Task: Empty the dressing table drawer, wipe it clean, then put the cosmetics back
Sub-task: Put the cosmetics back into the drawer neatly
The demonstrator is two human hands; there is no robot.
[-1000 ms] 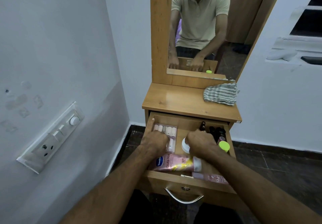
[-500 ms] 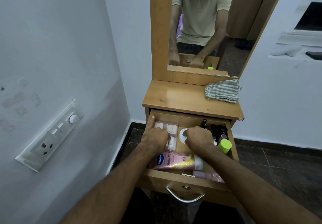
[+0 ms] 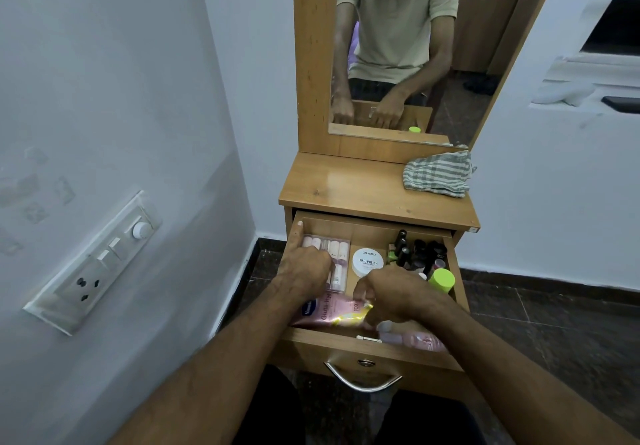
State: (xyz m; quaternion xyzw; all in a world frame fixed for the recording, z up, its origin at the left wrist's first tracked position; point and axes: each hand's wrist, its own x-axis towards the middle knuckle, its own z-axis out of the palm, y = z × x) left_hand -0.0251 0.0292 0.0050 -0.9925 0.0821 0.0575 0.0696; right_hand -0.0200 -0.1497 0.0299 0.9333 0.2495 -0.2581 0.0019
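White walls flank the dresser (image 3: 346, 188); its drawer (image 3: 374, 349) stands pulled out, full. Left hand (image 3: 304, 270) curls on the nail box (image 3: 337, 257) at far left, thumb along the side wall. Right hand (image 3: 398, 297) curls over the pink tube (image 3: 332, 313), grasp unclear. A cloth (image 3: 438, 174) waits on top for wiping.

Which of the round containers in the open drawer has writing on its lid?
The flat white round jar mid-drawer: its lid reads "nail polish". The bright green cap to its right is plain, and the small dark bottles behind show none.
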